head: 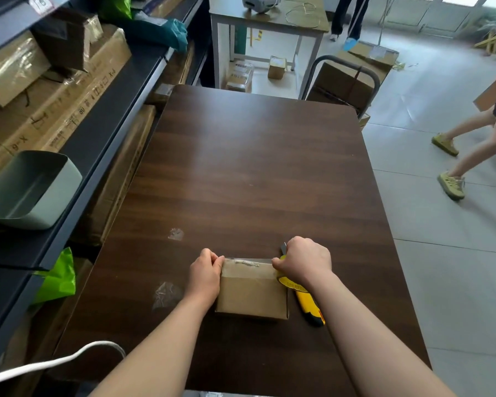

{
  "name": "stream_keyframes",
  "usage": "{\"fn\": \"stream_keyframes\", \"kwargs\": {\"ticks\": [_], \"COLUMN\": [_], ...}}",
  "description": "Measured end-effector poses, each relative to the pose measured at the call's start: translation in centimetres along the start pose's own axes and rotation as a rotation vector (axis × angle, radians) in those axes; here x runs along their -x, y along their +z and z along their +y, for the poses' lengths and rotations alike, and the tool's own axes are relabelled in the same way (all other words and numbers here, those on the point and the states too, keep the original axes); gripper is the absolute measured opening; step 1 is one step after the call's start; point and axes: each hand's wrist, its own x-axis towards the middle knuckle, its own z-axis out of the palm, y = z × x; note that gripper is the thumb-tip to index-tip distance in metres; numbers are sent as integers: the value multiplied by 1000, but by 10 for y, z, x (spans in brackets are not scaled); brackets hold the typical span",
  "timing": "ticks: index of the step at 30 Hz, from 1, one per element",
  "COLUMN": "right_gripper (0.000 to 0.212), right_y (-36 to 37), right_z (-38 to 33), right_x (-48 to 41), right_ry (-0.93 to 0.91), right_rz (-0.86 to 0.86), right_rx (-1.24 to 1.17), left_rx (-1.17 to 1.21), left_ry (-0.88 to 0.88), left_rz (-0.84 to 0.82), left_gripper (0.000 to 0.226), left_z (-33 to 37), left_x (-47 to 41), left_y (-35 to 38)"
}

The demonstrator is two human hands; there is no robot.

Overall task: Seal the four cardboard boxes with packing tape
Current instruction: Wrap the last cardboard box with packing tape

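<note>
Fingers on your left hand (pixel 204 277) grip the far-left corner of the cardboard box (pixel 252 296); your right hand (pixel 305 263) curls round the yellow utility knife (pixel 307 302) at the far-right corner. Box sits near-centre on the table (pixel 241 167). Tape strip (pixel 248 263) runs left-right along its far edge, between both hands; the cut likely falls at the right end.

In the lower middle of the frame, the small plain tan cardboard box (pixel 252 296) has a strip of clear glossy tape (pixel 246 263) along its upper edge. The rectangular table (pixel 241 167) is dark brown with a streaky wood-grain pattern. The yellow-and-black utility knife (pixel 307 303) has dark print on its yellow body. At the left edge are a pale sage-green plastic bin (pixel 29 190) and a lime-green plastic bag (pixel 58 279). At lower left is a white cable (pixel 55 360). At right, the tiled floor (pixel 441 239) is pale grey with thin dark joints.
</note>
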Motion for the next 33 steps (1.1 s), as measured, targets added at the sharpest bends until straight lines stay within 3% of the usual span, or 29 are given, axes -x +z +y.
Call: {"fn": "stream_keyframes", "kwargs": {"ticks": [25, 27, 31, 33], "right_gripper": [20, 20, 20, 21], "right_y": [3, 3, 3, 3], "right_z": [-9, -9, -10, -10], "right_x": [4, 4, 4, 4], "right_ry": [-36, -32, -27, -30], "right_rz": [0, 1, -3, 3], "right_rx": [14, 12, 14, 18], "left_rx": [-113, -210, -310, -299], "left_ry": [65, 143, 474, 457], "left_rz": [77, 139, 171, 100], "left_gripper": [9, 12, 10, 15], "left_z": [1, 2, -4, -5], "left_x": [8, 12, 20, 23], "left_y": [6, 6, 13, 17]}}
